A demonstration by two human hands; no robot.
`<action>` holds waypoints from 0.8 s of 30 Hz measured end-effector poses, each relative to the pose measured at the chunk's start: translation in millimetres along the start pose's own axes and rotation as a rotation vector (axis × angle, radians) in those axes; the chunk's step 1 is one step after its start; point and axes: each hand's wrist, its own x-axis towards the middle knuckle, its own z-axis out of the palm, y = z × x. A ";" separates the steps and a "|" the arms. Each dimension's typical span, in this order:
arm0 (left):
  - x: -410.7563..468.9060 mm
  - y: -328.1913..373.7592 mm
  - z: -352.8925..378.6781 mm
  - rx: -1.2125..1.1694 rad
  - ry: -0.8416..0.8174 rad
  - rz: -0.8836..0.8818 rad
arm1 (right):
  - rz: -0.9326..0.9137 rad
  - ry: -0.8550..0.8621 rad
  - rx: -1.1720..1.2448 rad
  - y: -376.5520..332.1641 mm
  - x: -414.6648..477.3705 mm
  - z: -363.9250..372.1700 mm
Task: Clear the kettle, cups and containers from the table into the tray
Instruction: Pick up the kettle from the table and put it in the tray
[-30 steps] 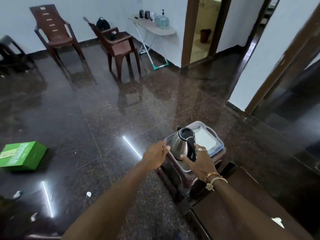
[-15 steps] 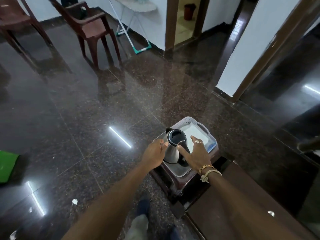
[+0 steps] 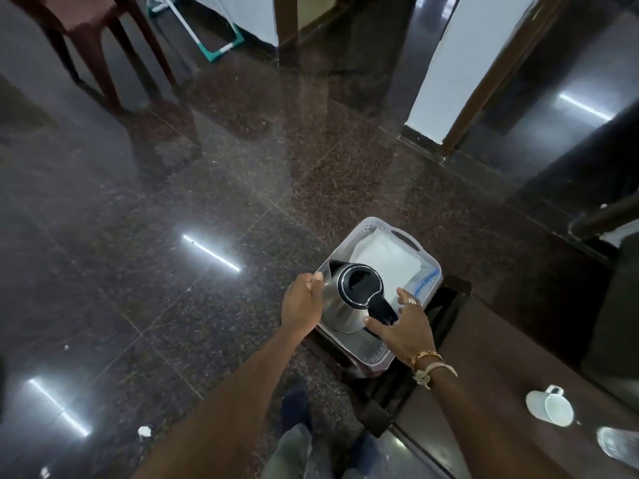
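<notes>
The dark polished floor (image 3: 207, 188) fills most of the view, with a brown chair (image 3: 93, 46) at the top left. A dark brown table (image 3: 501, 375) runs along the lower right. Off its far end, a pale plastic tray (image 3: 378, 359) sits on a low dark stool (image 3: 449, 295).

The steel kettle (image 3: 340, 307) stands upright in the near half of the tray. Its black lid faces up, its spout points to the far left and its black handle points to the near right. A white sheet of paper (image 3: 387, 261) lies flat in the far half of the tray, just behind the kettle.

Both arms reach forward and down from the bottom edge, one on each side of the kettle. The left hand (image 3: 301, 302) is against the kettle's left side, knuckles up, with a fingertip near the spout. The back of the hand hides the rest of the fingers, so I cannot tell whether it grips the kettle or only rests on it.

The right hand (image 3: 404, 326) is spread wide with straight fingers, palm down, just beside the handle. The handle lies in the gap between the thumb and forefinger. The thumb tip is at the foot of the handle and nothing is clasped. A ring and wrist bands (image 3: 427, 361) show on this hand.

A white cup (image 3: 549, 406) lies tipped on the table, well apart from the tray. A clear, blurred container (image 3: 619, 444) sits just beside it, at the frame's edge.
</notes>
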 end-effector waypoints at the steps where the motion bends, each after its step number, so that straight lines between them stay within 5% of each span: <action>1: 3.5 1.2 1.7 -0.023 -0.001 -0.002 | 0.024 0.009 0.015 4.3 1.6 2.2; 9: 40.2 -22.1 50.6 -0.413 -0.074 -0.175 | 0.087 0.027 0.010 41.2 16.3 26.1; 24: 73.4 -19.1 84.0 -0.699 -0.107 -0.391 | -0.019 0.086 0.156 45.7 29.9 40.7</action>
